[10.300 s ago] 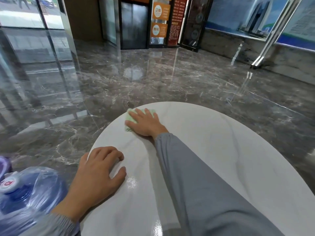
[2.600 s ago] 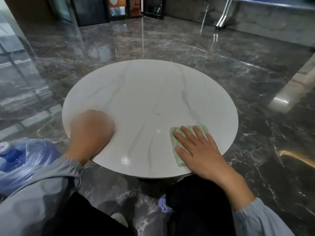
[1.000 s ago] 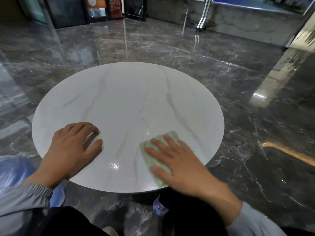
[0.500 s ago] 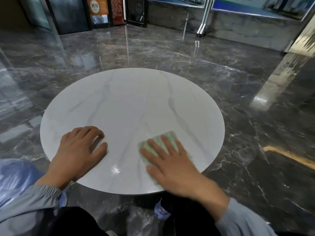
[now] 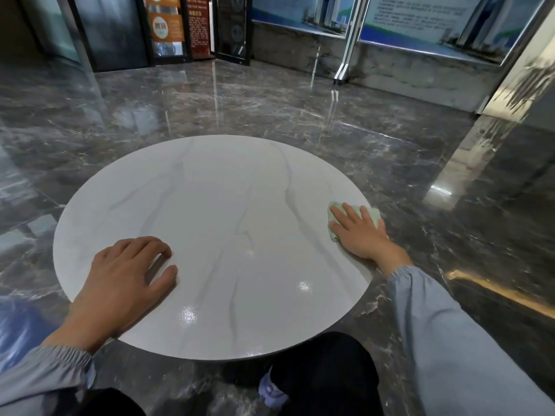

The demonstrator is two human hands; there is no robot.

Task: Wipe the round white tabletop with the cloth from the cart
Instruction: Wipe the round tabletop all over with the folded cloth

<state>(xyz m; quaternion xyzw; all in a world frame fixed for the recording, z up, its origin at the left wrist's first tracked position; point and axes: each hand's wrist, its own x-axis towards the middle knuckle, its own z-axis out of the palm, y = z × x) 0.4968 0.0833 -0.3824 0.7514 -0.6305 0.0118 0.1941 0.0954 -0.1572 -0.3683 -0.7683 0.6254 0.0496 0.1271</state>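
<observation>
The round white tabletop (image 5: 216, 211) with faint grey veins fills the middle of the head view. A pale green cloth (image 5: 374, 214) lies at its right edge, partly over the rim. My right hand (image 5: 359, 232) presses flat on the cloth with straight, spread fingers and covers most of it. My left hand (image 5: 126, 277) rests on the near left part of the top, fingers loosely bent, holding nothing.
Glossy dark marble floor (image 5: 270, 100) surrounds the table. A blue water bottle (image 5: 13, 328) sits low at the left edge of view. My legs and a shoe (image 5: 271, 391) are under the near rim. Glass doors and display boards line the back.
My right hand has slid the cloth from the near middle of the top out to the right edge. My left hand has stayed in place on the near left.
</observation>
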